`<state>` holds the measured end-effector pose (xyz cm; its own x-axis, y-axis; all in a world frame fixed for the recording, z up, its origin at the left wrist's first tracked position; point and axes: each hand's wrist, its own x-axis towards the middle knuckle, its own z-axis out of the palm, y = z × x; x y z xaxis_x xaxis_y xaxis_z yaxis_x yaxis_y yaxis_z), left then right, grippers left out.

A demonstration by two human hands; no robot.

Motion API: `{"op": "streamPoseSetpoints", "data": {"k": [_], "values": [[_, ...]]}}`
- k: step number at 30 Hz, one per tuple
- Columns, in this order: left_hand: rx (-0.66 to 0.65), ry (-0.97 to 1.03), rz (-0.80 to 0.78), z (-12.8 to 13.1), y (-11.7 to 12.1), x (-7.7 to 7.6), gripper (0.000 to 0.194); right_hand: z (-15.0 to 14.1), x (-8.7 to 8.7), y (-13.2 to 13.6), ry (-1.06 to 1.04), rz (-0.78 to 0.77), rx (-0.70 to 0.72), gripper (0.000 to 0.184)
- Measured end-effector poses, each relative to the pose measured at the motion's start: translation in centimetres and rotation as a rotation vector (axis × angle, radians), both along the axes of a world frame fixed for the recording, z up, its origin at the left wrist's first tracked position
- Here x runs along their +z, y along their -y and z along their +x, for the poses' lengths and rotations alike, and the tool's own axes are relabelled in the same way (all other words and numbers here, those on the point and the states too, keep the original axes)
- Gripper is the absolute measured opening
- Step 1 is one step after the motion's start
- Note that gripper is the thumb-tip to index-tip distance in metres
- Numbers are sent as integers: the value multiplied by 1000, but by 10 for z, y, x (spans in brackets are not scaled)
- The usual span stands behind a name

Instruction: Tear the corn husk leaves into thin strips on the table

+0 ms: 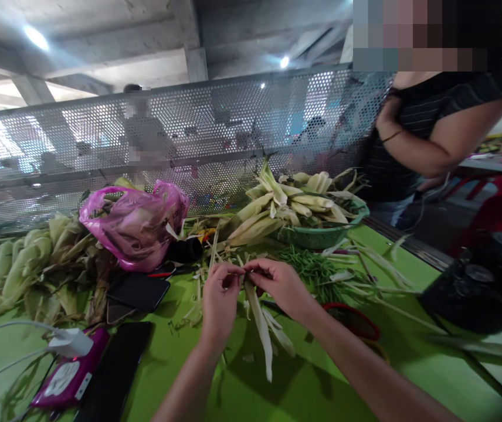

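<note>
My left hand (pixel 221 296) and my right hand (pixel 281 288) meet above the green table, thumbs and fingertips pinched together. Between them is a strip of corn husk (pixel 260 334), its pale ends hanging down below my right fingers. A thin husk strip (pixel 214 249) rises just behind my left hand. The exact grip at the fingertips is too small to make out. Beyond my hands, a green basket (pixel 316 236) bears a heap of corn husks (pixel 286 205). Thin green strands (pixel 306 269) lie behind my right hand, and red-handled scissors (pixel 352 313) rest beside that forearm.
At left are a husk pile (pixel 35 258), a pink plastic bag (pixel 139 220), a dark wallet-like item (pixel 141 290), a black phone (pixel 116 366) and a purple power bank (pixel 73 369) with cables. A perforated metal screen (pixel 216 129) stands behind; a person (pixel 440 117) stands at right.
</note>
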<state>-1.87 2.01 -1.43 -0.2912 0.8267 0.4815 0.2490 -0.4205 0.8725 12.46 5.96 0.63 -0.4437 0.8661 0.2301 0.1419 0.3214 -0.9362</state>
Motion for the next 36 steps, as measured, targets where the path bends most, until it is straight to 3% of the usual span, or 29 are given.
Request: {"op": "streamPoseSetpoints", "data": {"k": [6,11,20,27,33,36], "values": [[-40,-29,31,-1,-1,-2,18,0,4,-2,-68,-133,68,18],[-70,-22,19,-3,-3,-6,17,2,0,-5,-87,-158,63,16],[-126,200,-139,8,3,2,8,0,-6,-4,-98,-82,14,6],[-38,138,-186,7,4,2,13,5,1,3,133,201,-120,4],[-7,108,-168,2,3,3,14,7,7,5,37,60,-78,9],[-6,108,-168,2,4,4,13,5,7,4,93,106,-88,13]]}}
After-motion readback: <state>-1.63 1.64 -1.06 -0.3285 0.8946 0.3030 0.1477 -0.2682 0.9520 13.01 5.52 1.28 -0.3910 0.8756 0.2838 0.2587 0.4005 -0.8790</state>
